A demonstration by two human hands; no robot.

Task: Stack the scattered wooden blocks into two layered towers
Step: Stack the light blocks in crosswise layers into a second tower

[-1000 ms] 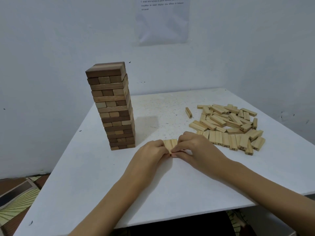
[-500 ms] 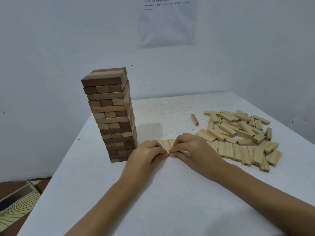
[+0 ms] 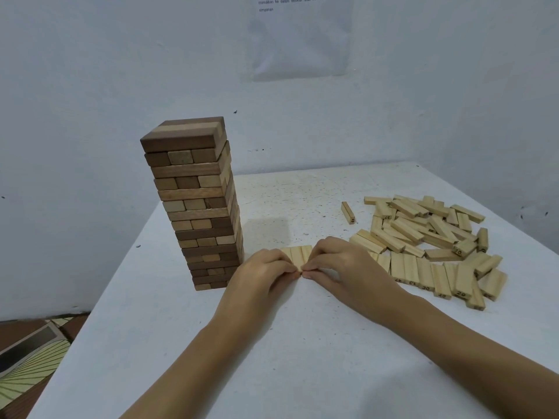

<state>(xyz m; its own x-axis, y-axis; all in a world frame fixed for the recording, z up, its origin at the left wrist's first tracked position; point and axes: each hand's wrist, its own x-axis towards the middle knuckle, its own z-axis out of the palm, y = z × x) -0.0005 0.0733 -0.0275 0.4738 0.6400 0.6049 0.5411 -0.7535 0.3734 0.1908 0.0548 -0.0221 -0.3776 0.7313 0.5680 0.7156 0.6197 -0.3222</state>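
Both hands keep a tight grip on one small row of blocks (image 3: 298, 254). The left hand (image 3: 260, 273) holds its left side and the right hand (image 3: 341, 264) holds its right side, with fingers curled and fingertips meeting at the near end. Three blocks show in the row, lying flat on the white table (image 3: 302, 358), side by side and touching. They are pale yellow wood, long and thin. The row pokes out beyond the fingertips, just right of the foot of the tower (image 3: 199, 207). That one tower stands tall on the left, built of dark brown and light brown blocks in crossed layers. One pile of pale blocks (image 3: 429, 237) lies on the right, some with black numbers on their ends, too many to count. One lone block (image 3: 348, 212) lies just left of the pile.
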